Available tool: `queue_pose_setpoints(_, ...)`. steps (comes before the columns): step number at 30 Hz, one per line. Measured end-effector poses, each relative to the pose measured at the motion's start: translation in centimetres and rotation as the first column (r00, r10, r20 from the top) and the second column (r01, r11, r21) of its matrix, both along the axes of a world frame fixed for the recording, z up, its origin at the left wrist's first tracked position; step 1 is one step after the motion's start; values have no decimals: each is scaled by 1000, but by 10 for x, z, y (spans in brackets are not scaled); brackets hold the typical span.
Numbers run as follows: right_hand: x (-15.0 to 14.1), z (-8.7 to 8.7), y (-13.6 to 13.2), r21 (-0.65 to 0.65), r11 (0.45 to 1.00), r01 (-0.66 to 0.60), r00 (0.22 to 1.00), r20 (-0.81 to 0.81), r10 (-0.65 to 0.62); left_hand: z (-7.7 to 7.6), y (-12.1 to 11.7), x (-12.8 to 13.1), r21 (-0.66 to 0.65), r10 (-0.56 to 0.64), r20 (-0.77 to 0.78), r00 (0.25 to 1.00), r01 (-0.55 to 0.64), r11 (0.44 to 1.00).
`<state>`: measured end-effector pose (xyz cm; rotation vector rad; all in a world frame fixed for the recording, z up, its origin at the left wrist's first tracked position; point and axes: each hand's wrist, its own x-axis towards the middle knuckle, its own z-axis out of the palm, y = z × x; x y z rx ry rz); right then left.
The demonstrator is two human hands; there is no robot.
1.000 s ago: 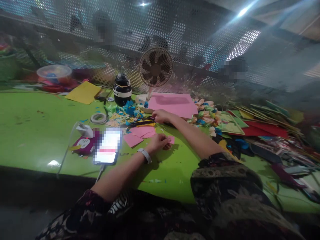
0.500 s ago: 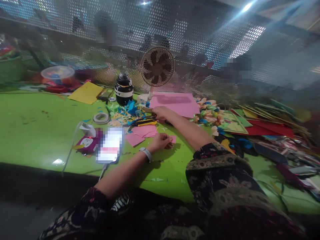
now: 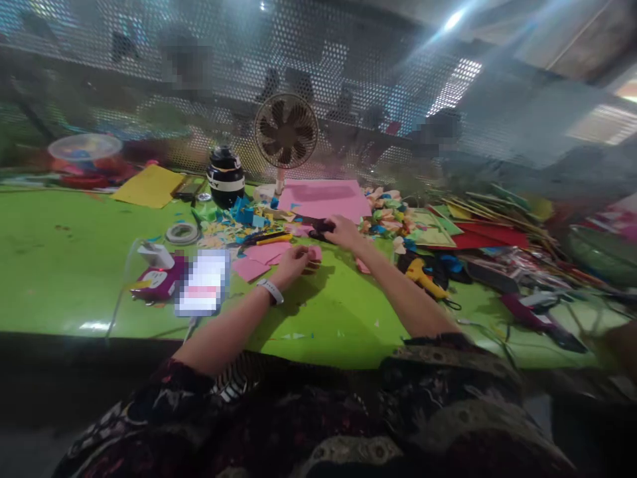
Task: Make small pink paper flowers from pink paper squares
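Observation:
My right hand (image 3: 345, 234) is closed on the black handles of a pair of scissors (image 3: 322, 226), whose blades point left over the paper scraps. My left hand (image 3: 294, 264), with a pale watch on its wrist, pinches a small pink paper piece (image 3: 315, 252) just above the green table. Beside the left hand lie several pink paper pieces (image 3: 253, 264). A yellow-and-black cutter (image 3: 269, 239) rests behind them, next to a heap of coloured paper scraps (image 3: 226, 232). Farther back is a large pink sheet (image 3: 323, 196).
A small fan (image 3: 286, 131) and a dark jar (image 3: 226, 182) stand at the back. On the left are a tape roll (image 3: 182, 233), a lit phone (image 3: 203, 282) and a purple pouch (image 3: 159, 282). A yellow glue gun (image 3: 425, 277) and red sheets (image 3: 490, 236) lie right.
My right hand has picked up the scissors and drawn them rightward from the scrap heap. The left hand keeps its pink piece. The view has swung to the right.

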<state>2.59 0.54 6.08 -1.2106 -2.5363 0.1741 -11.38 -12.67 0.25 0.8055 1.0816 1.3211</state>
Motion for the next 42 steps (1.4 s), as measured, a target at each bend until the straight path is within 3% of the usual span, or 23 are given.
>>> queue_pose_setpoints(2, 30, -16, -15, -237, 970, 56, 972, -208, -107, 1, -1, 0, 2, 5, 27, 1000, -5, 1000)
queue_pose_setpoints(4, 51, -31, -31, -471, 880, 65, 899, -355, -257, 1, -2, 1, 3, -3, 35, 999, 3, 1000)
queue_pose_setpoints(9, 70, -45, -57, -695, 719, -14, 868, -365, -336, 2, -6, -1, 42, -10, 4, 1000, 10, 999)
queue_pose_setpoints(15, 58, -25, -48, -717, 697, -21, 870, -357, -341, -3, -5, -7, 43, 30, 3, 1000, -30, 999)
queue_pose_setpoints(20, 58, -20, -47, -767, 626, -144, 739, -504, -448, -5, -2, -9, 41, 50, 5, 999, -50, 998)
queue_pose_setpoints(22, 65, -24, -53, -792, 585, -176, 697, -520, -494, -4, -1, -8, 19, 72, -5, 997, -72, 997)
queue_pose_setpoints(25, 79, -29, -62, -838, 478, -264, 638, -523, -564, -3, 0, -6, -1, 66, -28, 997, -66, 998)
queue_pose_setpoints(31, 81, -26, -68, -796, 355, -491, 275, -528, -804, 1, -3, -4, -14, 67, -39, 997, -68, 998)
queue_pose_setpoints(33, 74, -22, -69, -759, 304, -576, 268, -526, -807, 2, -4, -4, -10, 66, -32, 997, -66, 998)
queue_pose_setpoints(37, 60, -21, -70, -721, 219, -657, 370, -561, -740, 1, -5, -7, 40, 54, -27, 998, -53, 998)
queue_pose_setpoints(40, 52, -28, -71, -711, 228, -665, 364, -575, -733, -1, -3, -8, 60, 101, -32, 994, -99, 993)
queue_pose_setpoints(42, 48, -34, -76, -736, 232, -635, 412, -578, -705, -2, -2, -9, 58, 131, -46, 990, -128, 990)
